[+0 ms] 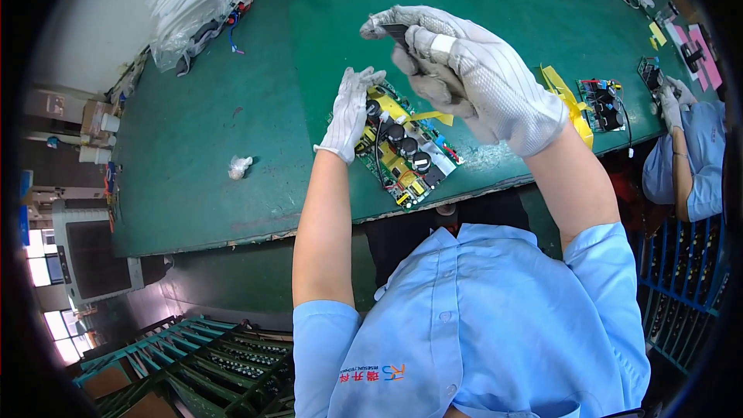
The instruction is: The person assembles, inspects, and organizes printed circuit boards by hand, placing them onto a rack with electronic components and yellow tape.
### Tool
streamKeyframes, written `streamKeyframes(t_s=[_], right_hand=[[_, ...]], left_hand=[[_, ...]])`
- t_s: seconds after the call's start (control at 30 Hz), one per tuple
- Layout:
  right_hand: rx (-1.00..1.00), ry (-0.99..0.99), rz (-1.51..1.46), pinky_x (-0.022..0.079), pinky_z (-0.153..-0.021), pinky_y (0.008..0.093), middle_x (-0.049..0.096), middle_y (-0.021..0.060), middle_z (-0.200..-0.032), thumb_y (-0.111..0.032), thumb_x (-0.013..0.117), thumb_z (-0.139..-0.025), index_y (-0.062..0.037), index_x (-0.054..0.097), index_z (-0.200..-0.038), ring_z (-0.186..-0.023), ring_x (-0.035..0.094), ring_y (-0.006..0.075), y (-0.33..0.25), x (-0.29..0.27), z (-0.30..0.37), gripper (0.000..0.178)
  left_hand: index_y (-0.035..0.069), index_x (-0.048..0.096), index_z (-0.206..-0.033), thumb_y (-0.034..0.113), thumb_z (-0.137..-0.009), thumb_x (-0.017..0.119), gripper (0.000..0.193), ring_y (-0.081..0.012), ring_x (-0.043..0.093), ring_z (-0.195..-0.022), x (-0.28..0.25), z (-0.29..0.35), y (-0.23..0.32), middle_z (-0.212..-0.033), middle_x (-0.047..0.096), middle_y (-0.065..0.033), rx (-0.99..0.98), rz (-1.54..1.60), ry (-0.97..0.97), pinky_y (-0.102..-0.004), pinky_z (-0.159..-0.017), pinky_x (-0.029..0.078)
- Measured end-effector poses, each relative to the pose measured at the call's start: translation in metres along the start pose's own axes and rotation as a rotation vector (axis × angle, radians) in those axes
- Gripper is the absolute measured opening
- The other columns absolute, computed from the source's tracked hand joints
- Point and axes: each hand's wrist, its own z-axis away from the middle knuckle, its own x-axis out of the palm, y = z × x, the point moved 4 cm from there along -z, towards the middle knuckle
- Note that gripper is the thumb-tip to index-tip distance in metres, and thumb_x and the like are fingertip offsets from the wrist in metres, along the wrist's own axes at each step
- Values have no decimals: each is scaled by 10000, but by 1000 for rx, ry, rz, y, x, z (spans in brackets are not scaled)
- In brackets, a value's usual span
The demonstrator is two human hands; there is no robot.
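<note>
Both my hands wear white work gloves. On the green bench lies a circuit board point(410, 166), crowded with black round capacitors, yellow-wrapped parts and wires. My left hand point(350, 112) grips its far left edge, fingers bent over the far end and thumb out of sight. Above and right of the board, my right hand point(476, 70) is raised, its fingers and thumb closed on a small dark flat piece point(396, 32); the glove covers most of it. A strip of yellow tape point(432, 117) sticks out from the board toward that hand.
Yellow tape strips point(569, 101) and another circuit board point(602, 104) lie to the right, near a co-worker's gloved hand point(670, 108). A crumpled white wad point(240, 167) sits at left. Plastic bags point(193, 8) are at far left. Racks point(209, 364) stand below the bench edge.
</note>
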Motion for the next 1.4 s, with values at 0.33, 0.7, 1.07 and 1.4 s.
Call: streamKeyframes(t_s=[0.33, 0.7, 1.07, 1.4], right_hand=[[56, -24, 1398, 541, -817, 466, 655, 261, -1126, -445, 720, -822, 20, 415, -1401, -971, 655, 432, 88, -57, 32, 803], [-204, 57, 1388, 510, -642, 483, 669, 166, -786, -120, 555, -794, -56, 652, -822, -732, 646, 385, 69, -24, -7, 119], [-348, 35, 1478, 514, -582, 470, 649, 175, -695, -141, 583, -762, -57, 638, -729, -652, 649, 376, 51, 2, -25, 106], [-356, 81, 1485, 526, -626, 474, 659, 190, -714, -141, 573, -747, -52, 667, -735, -664, 655, 379, 27, 8, -36, 130]], left_hand=[[45, 524, -1367, 441, -1057, 320, 543, -336, 225, -1477, 6, 3, 11, -1321, 634, -19, 91, -351, 57, -386, -1214, 204], [97, 379, -1504, 483, -1061, 287, 595, -289, 284, -1468, -9, -8, 5, -1524, 425, -119, -129, 35, -33, -337, -1199, 221], [29, 248, -1546, 651, -999, 298, 830, -239, 327, -1447, -1, -4, 15, -1564, 353, -143, -188, 401, -7, -339, -1185, 250], [35, 245, -1542, 738, -946, 237, 922, -251, 394, -1393, 4, -5, 14, -1542, 364, -137, -233, 509, -56, -358, -1144, 332]])
